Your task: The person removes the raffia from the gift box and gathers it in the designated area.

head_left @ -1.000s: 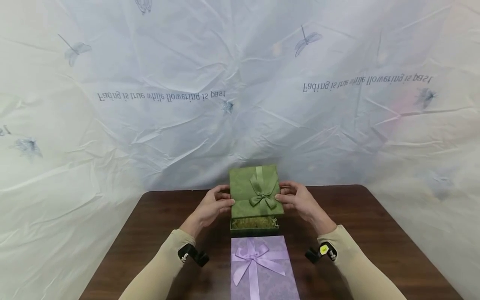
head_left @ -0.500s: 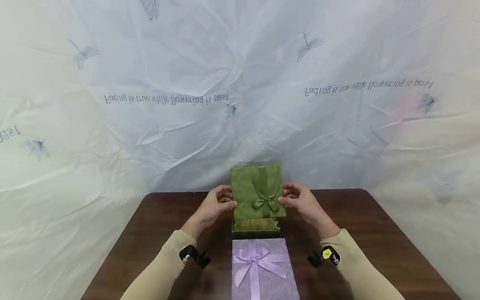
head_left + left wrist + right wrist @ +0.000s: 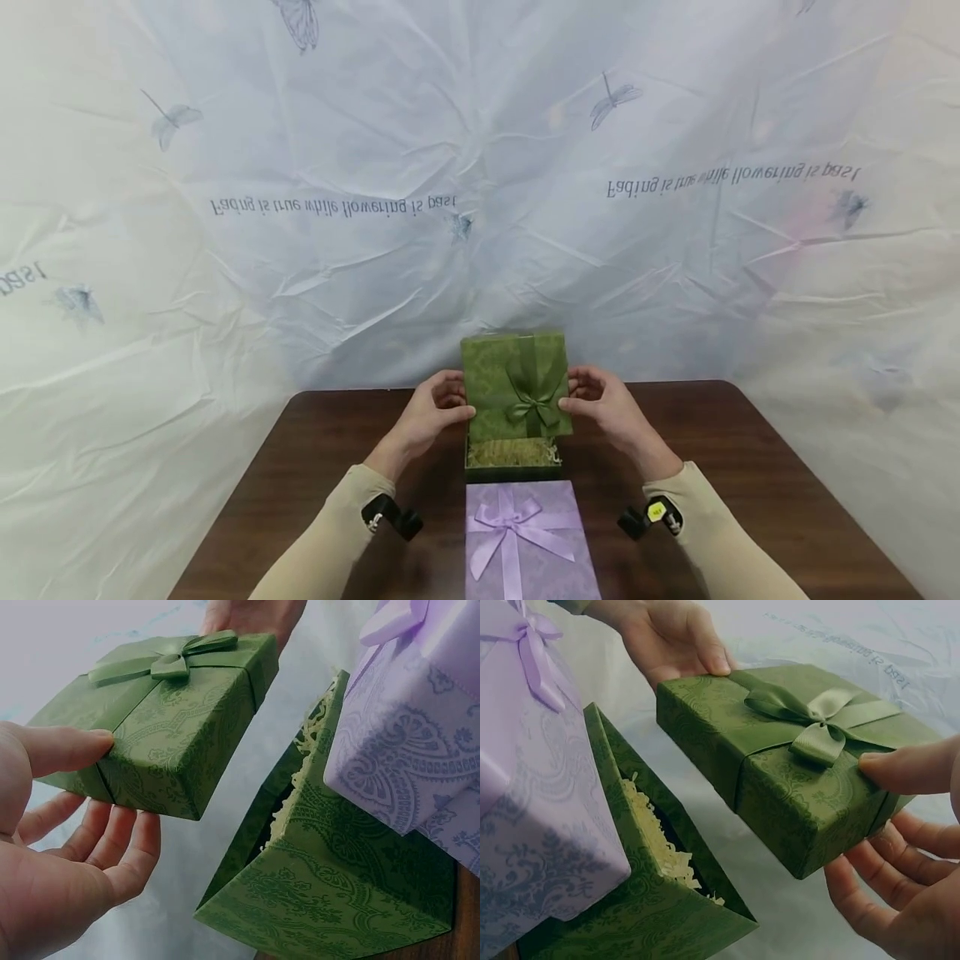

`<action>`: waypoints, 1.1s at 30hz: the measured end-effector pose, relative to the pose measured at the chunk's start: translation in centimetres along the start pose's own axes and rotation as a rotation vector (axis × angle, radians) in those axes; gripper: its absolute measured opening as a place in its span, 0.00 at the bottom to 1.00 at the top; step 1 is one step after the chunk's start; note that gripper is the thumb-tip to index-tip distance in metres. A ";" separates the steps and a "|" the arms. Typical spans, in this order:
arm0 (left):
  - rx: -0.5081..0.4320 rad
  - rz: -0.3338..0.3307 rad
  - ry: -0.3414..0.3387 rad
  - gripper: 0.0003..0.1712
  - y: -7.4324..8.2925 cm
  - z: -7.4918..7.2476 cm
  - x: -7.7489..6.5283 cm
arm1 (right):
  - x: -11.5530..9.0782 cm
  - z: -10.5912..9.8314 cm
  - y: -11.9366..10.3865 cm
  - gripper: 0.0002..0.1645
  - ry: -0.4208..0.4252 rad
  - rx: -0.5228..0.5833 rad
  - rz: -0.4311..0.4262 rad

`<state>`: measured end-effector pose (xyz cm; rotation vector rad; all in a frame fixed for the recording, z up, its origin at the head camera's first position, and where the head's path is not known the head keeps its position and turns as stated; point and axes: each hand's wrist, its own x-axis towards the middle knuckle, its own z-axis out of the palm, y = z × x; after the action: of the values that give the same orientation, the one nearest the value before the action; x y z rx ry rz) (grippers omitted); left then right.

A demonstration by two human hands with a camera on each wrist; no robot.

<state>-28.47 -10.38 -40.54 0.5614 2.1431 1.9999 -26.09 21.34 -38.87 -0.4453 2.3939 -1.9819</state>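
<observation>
Between my two hands is a green patterned box lid (image 3: 491, 383) with a green ribbon bow (image 3: 817, 724). My left hand (image 3: 431, 414) grips its left side, thumb on top and fingers beneath. On the right side my right hand (image 3: 603, 408) pinches it the same way. The lid is raised and tilted above the open green gift box (image 3: 337, 892), with a gap between them in both wrist views. Pale shredded paper filler (image 3: 513, 452) shows inside the box, whose rear part is hidden by the lid in the head view.
A purple patterned gift box (image 3: 547, 567) with a lilac bow (image 3: 510, 523) stands right in front of the green box, nearer to me. Both are on a dark wooden table (image 3: 322, 467). A whitish printed sheet (image 3: 360, 275) hangs behind the table and at its sides.
The green lid has tilted slightly more upright, and a little more of the filler shows below it. Both hands keep their hold. The whole head view has shifted slightly.
</observation>
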 end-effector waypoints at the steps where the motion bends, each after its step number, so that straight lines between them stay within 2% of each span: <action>1: 0.010 0.005 0.005 0.34 -0.1 0.0 0.0 | 0.0 0.0 0.1 0.34 0.003 -0.006 -0.006; 6: 0.058 0.048 0.037 0.33 -0.1 0.0 0.0 | 0.1 0.0 0.1 0.33 0.021 -0.036 -0.052; 11: 0.089 0.063 0.079 0.34 0.1 0.1 -0.5 | 0.0 0.1 0.2 0.33 0.022 -0.069 -0.089; 18: 0.074 0.096 0.097 0.34 0.7 0.2 -0.8 | -0.1 0.3 -0.1 0.33 0.040 -0.066 -0.126; 26: 0.081 0.148 0.100 0.34 0.4 0.4 -0.7 | 0.1 0.0 0.3 0.34 0.059 -0.067 -0.123; 33: 0.049 0.175 0.117 0.32 0.4 0.4 -1.0 | -0.1 0.1 0.3 0.35 0.066 -0.035 -0.140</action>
<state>-27.36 -10.36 -40.28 0.6773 2.2893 2.1232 -26.07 21.30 -39.16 -0.5732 2.5050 -2.0433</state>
